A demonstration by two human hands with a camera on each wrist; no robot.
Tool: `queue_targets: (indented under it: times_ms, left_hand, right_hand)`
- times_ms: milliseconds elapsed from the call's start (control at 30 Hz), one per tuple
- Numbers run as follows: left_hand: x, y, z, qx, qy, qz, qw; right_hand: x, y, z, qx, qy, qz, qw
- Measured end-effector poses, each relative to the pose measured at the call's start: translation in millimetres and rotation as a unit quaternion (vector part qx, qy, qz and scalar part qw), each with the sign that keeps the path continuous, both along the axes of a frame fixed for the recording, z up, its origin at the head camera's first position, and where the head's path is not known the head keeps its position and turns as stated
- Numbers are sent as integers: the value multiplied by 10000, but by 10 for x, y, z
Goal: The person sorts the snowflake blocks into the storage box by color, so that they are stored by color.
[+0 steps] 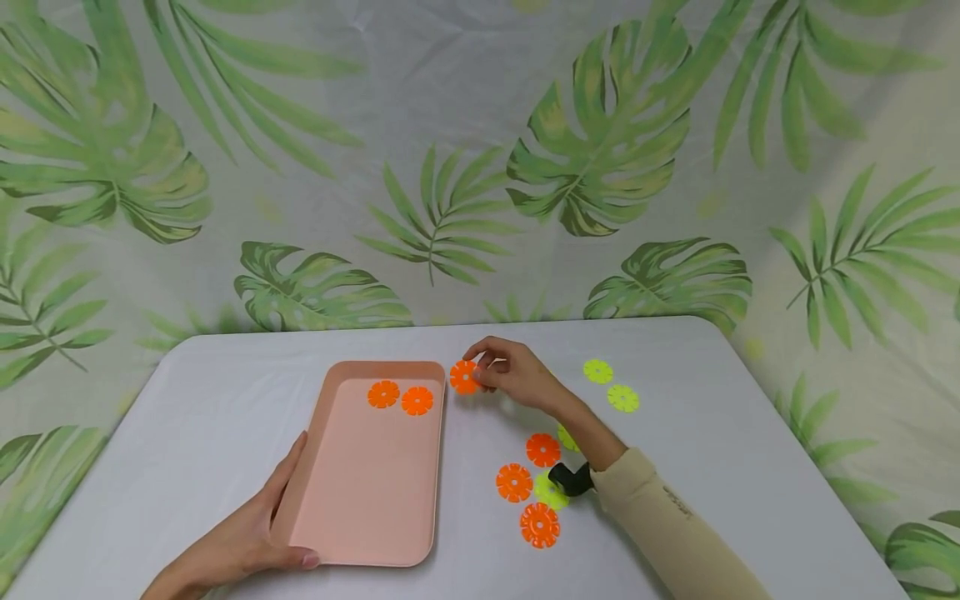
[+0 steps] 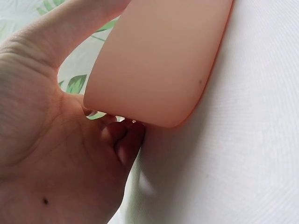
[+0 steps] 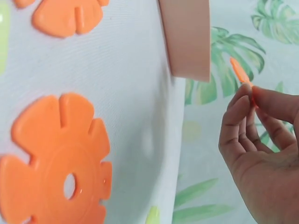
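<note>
My right hand (image 1: 513, 375) pinches an orange notched plastic disc (image 1: 464, 377) between thumb and fingertips, off the table just right of the tray's far corner. In the right wrist view that pinched disc (image 3: 240, 71) appears edge-on. With my left hand (image 1: 258, 521) I grip the pink rectangular tray (image 1: 360, 500) at its near left corner, thumb at the near edge and fingers along the left side. The left wrist view shows the tray's outer wall (image 2: 154, 65) between thumb and fingers. Inside the tray, toward its far end, lie two orange discs, one left (image 1: 383, 394) and one right (image 1: 417, 401).
Right of the tray lie more orange discs (image 1: 513, 482) and yellow-green discs (image 1: 622, 398) on the white table (image 1: 480, 542). The right forearm and a black wrist mount (image 1: 572, 479) partly cover some yellow-green ones. A leaf-patterned cloth (image 1: 450, 208) hangs behind the table.
</note>
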State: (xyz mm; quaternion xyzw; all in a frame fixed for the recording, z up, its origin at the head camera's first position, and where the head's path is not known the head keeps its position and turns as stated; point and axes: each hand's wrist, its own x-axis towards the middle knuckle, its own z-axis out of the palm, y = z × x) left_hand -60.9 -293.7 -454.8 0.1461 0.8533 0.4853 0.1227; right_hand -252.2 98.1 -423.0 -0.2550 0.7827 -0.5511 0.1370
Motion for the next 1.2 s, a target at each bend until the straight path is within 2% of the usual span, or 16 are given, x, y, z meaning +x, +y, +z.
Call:
queue_targets:
  times_ms: [367,467,667,1033,1200]
  left_hand:
    - [-8,1,21,0,-143,-58,9999]
    - [-6,-9,21,-60,-77,-66,9999]
    - [-22,-7,19,-47,22,-102,9999]
    - [-15,-4,23,143,-270,-135,9994]
    - [-9,6,22,106,-177,-105,9997]
  right_hand:
    - [-47,-114,88,-210,-189,40,9996]
    - [-50,-136,108,-211,-206,70,9995]
    - [-43,-180,89,-220,-166,38,9996]
    - [-29,-339,56,-377,-314,83,9988]
    - [-20,-442,95,-366,-212,210,9989]
